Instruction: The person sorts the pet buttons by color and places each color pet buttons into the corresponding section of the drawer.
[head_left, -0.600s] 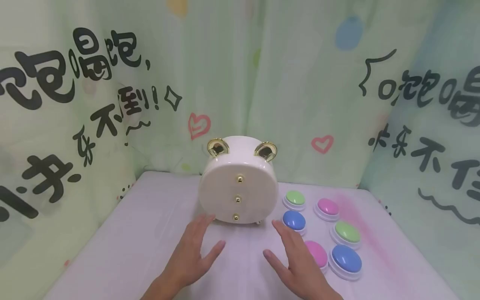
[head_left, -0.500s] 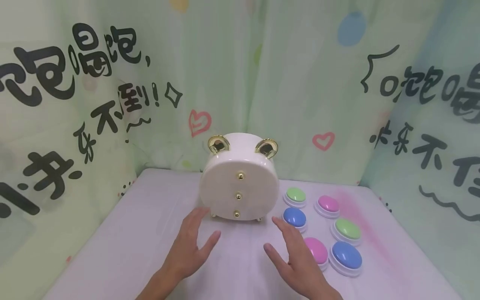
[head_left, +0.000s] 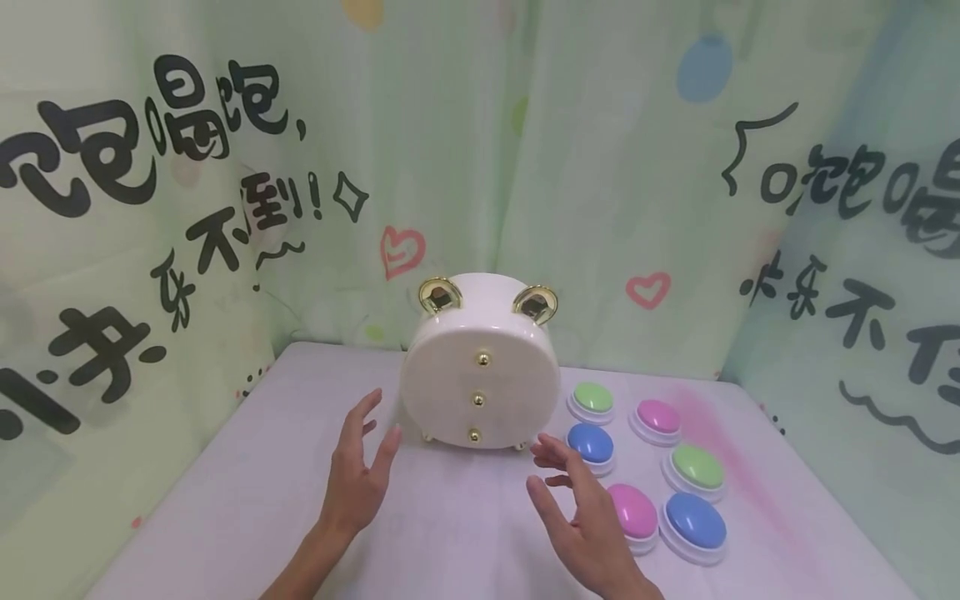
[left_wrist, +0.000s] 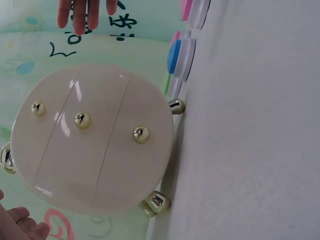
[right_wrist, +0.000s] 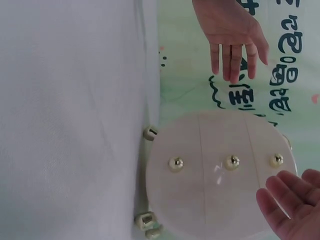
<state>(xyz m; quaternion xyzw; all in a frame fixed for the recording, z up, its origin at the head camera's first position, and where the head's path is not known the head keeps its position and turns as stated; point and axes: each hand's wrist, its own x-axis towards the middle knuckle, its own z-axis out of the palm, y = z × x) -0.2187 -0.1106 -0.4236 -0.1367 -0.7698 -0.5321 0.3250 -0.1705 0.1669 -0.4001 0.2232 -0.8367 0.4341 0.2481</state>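
Observation:
A rounded white box (head_left: pixel 480 387) with three drawers stands on the table, a round gold knob (head_left: pixel 478 400) on each drawer front. Two gold ears (head_left: pixel 536 305) top it and small gold feet (left_wrist: pixel 157 201) hold it up; thin seams between its shut drawers show in the left wrist view. My left hand (head_left: pixel 354 487) is held in the air at the box's left front, fingers spread and holding nothing. On the other side my right hand (head_left: pixel 588 525) hovers before the box's right front, fingers loosely extended, palm facing inward, also holding nothing.
Several dome-topped push buttons in green, pink and blue stand right of the box, among them a blue button (head_left: pixel 695 521) and a pink button (head_left: pixel 632 511) beside my right hand. A printed curtain (head_left: pixel 465 167) encloses the white table (head_left: pixel 247 500).
My left hand has moved left, away from the box, and its fingers have turned more upright. The right hand has shifted slightly, with more of its fingers showing. The box stays put.

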